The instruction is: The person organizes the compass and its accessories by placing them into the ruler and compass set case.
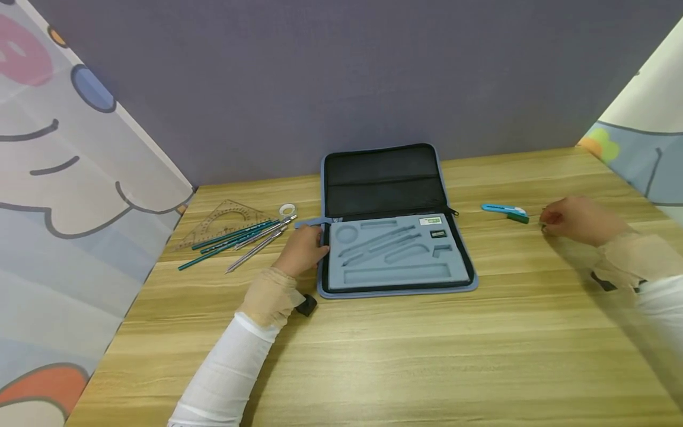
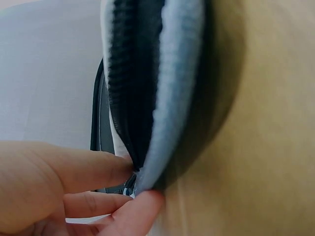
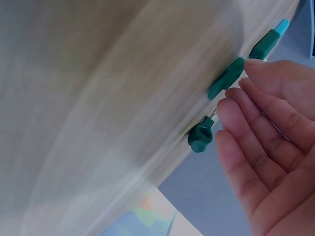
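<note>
Left hand (image 1: 305,249) is gripping the left edge of the open zip case (image 1: 395,255), thumb and fingers (image 2: 93,169) pinching its blue-grey rim where the black zipper band runs; the wrist view is confirming contact on both sides of the edge. Right hand (image 1: 573,220) is hovering over the table (image 1: 427,356) well to the right of the case, fingers (image 3: 256,147) relaxed and slightly bent, grasping nothing. Just left of that hand a blue and green utility knife (image 1: 504,211) is lying flat on the wood; in the right wrist view its green parts (image 3: 226,77) are sitting just beside the fingertips, contact not determinable. The case is lying near the table's centre, black lid folded toward the far wall, grey foam tray with shaped recesses facing up. Left of the case, teal pencils (image 1: 229,240), a metal compass (image 1: 256,246), a clear protractor triangle (image 1: 224,218) and a small tape roll (image 1: 287,210) are resting together.
</note>
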### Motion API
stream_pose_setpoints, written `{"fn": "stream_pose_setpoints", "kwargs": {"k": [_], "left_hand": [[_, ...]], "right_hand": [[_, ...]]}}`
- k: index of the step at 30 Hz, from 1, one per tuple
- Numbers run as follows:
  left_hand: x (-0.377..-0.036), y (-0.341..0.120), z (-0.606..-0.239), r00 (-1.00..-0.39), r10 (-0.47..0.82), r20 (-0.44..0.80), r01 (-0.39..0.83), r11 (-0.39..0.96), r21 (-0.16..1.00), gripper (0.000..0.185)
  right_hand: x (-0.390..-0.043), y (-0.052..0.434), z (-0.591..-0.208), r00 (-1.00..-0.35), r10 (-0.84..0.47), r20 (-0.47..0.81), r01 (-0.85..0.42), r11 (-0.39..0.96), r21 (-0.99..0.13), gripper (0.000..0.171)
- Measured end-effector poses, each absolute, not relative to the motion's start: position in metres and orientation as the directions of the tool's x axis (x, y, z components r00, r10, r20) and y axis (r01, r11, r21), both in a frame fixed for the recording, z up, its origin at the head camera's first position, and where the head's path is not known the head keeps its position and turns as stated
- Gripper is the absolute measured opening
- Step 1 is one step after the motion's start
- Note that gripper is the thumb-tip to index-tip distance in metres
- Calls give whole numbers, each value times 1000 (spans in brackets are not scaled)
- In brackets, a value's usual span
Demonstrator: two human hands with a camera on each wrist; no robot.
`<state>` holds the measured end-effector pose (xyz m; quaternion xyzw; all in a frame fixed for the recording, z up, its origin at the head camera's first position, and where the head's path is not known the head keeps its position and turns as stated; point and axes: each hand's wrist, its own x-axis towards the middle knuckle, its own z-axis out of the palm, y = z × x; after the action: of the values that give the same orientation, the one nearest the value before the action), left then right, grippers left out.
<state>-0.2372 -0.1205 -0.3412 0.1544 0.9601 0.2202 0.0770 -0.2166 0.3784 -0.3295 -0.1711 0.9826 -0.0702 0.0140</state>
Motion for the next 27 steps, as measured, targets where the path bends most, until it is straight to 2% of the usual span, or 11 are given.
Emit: {"fn": "stream_pose_setpoints", "kwargs": {"k": [6, 21, 27], "left_hand": [[-238, -120, -341, -942, 323, -92, 250, 857, 450, 22], [-238, -119, -340, -944, 310, -113, 227, 858, 460, 32], [-238, -119, -340, -943, 314, -105, 234, 856, 462, 30]], "right_hand": [[-216, 381, -330, -942, -333, -44, -323, 934, -153, 8], [-222, 370, -329, -940, -337, -50, -324, 930, -172, 8], [-224, 367, -329, -940, -338, -50, -325, 929, -179, 8]]}}
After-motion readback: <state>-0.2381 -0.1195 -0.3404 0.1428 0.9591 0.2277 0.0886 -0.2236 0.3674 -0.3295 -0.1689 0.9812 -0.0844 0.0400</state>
